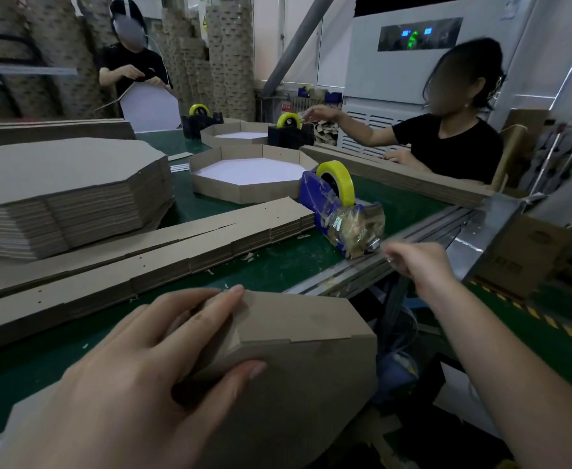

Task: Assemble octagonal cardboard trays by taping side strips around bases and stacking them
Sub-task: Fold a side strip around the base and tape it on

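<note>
Left hand [135, 377]: spread wide, straight fingers laid over a corner of the tray in the making [311, 360], thumb pressed on its brown underside, keeping the side strip [298, 319] folded against the base.
Right hand [413, 262]: just this side of the blue tape dispenser [335, 211], drawn together near the cutter end. Blurred, so impossible to tell whether pinching a tape end or nothing.
Tray in the making: nearest the camera, well this side of the dispenser, tipped underside up at the near edge of the green table [277, 275].
Done: strip bent round at least the one visible corner. No tape seen on that joint.
Also done: one finished tray [244, 191], white inside, just behind and left of the dispenser, and another [230, 138] farther behind.
Left: by judgement, taping this tray, then stacking. Many more to follow, going by the tall pile of octagonal bases [68, 184] far left of the dispenser and the flat strips [176, 252] piled just left of it.
Hidden: much of the held tray, covered by the hand or cut off at the bottom edge. Number of taped joints unknown.
Hard to make out: clear tape, lost among crumpled scraps on the dispenser's front. Yellow tape roll [337, 179] plain enough.
Others: two persons [447, 147] [132, 72] beyond the dispenser, busy near black dispensers [289, 135].
</note>
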